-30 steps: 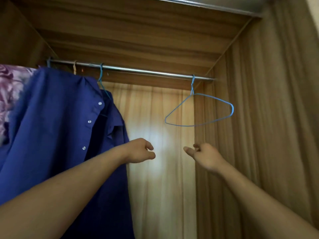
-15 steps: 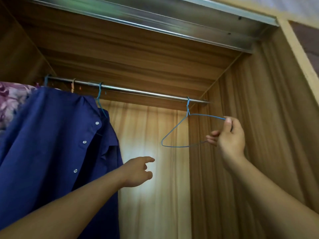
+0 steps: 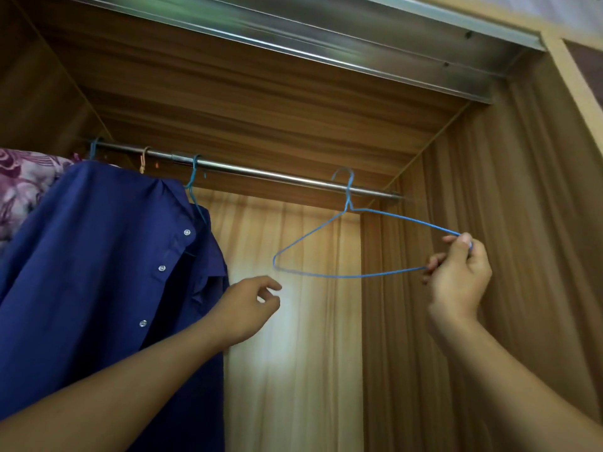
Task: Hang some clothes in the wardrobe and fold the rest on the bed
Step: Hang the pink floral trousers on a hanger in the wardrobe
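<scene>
Blue wire hanger (image 3: 342, 276), right corner pinched by right hand (image 3: 456, 275), hook over the rail (image 3: 277, 176).
Thin, light, prob. springy & bends easily; a hold nr the hook would likely lift it off cleaner. Left hand (image 3: 248, 308) loose, empty, just below; navy shirt (image 3: 98, 256) hangs further left.

right hand (image 3: 458, 282) pinching blue wire hanger (image 3: 313, 243) – hook on rail (image 3: 261, 172)

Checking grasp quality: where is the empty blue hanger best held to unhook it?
Probably the hanger by its neck under the hook, from below in front: the hook sits over the rail, so it must lift upward. The right hand pinches its right corner.
</scene>
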